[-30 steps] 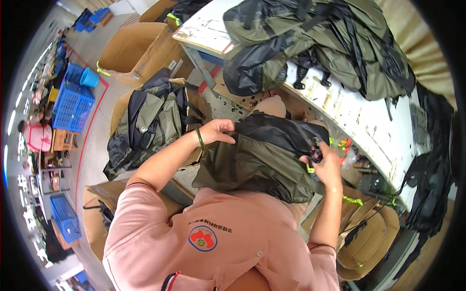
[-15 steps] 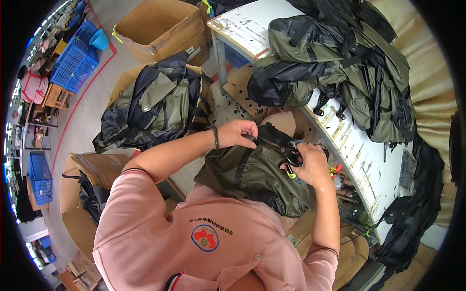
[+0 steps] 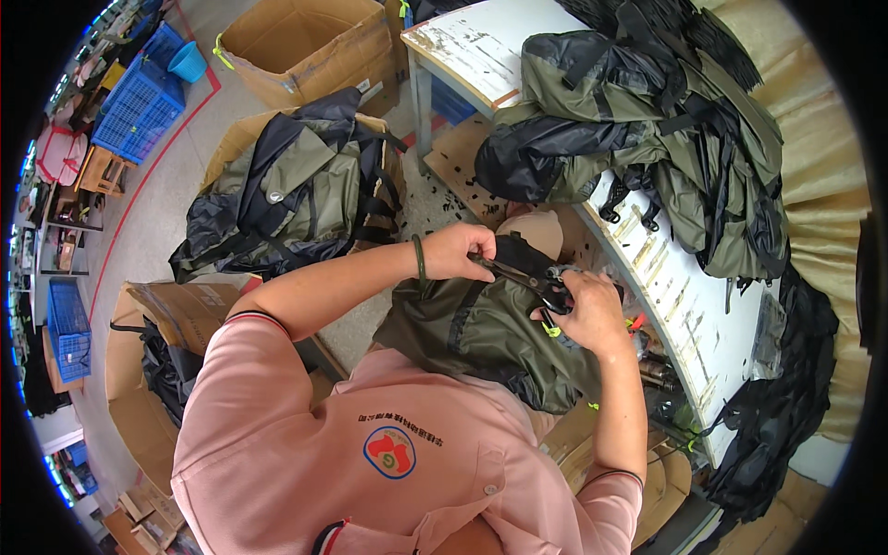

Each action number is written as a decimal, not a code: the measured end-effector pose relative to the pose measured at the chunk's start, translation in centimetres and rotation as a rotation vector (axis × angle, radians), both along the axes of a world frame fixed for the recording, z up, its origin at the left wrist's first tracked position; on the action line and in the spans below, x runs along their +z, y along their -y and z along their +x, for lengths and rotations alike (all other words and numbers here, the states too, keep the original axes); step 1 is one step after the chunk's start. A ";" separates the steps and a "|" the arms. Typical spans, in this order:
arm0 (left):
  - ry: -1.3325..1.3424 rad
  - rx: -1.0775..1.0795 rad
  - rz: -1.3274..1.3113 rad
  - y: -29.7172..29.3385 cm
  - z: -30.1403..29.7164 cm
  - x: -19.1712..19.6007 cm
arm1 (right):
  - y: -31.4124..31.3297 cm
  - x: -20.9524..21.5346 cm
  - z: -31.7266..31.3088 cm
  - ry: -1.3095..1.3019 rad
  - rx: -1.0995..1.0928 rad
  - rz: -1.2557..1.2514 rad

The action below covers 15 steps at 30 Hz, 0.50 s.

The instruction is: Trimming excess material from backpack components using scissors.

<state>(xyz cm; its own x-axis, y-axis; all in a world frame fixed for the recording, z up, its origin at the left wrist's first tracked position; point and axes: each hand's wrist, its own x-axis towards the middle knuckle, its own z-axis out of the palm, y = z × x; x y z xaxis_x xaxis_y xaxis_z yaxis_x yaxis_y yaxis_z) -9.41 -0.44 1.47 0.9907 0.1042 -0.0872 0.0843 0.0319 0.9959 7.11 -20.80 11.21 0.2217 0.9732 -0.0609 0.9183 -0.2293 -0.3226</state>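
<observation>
Across my lap lies an olive-green and black bag, its fabric creased. My left hand is closed in a pinch on a black edge of the bag; exactly which part is hidden by the fingers. Scissors with dark handles are gripped in my right hand, fingers wrapped round the handles. Their blades point left toward the pinched fingertips, close to the black edge. A small bright yellow-green piece shows just below the right hand.
On the worn white table at the right lies a pile of olive and black bags. Another bag fills a cardboard box ahead on the left. Cardboard boxes stand behind and at left. Black scraps litter the floor.
The scissor blades now show more plainly, stretching toward my left fingertips. Both hands keep nearly the same places; the whole view has shifted slightly.
</observation>
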 end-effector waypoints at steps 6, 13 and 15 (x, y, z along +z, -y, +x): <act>0.127 -0.023 0.270 -0.5 1.1 0.9 | 1.4 -1.5 0.7 -0.055 -0.099 0.060; 0.303 0.284 1.174 -2.6 3.8 5.5 | 7.9 -1.0 2.3 -0.349 -0.420 -0.002; 0.346 0.012 0.988 -1.0 4.0 5.5 | 10.6 -1.1 1.8 -0.482 -0.435 -0.026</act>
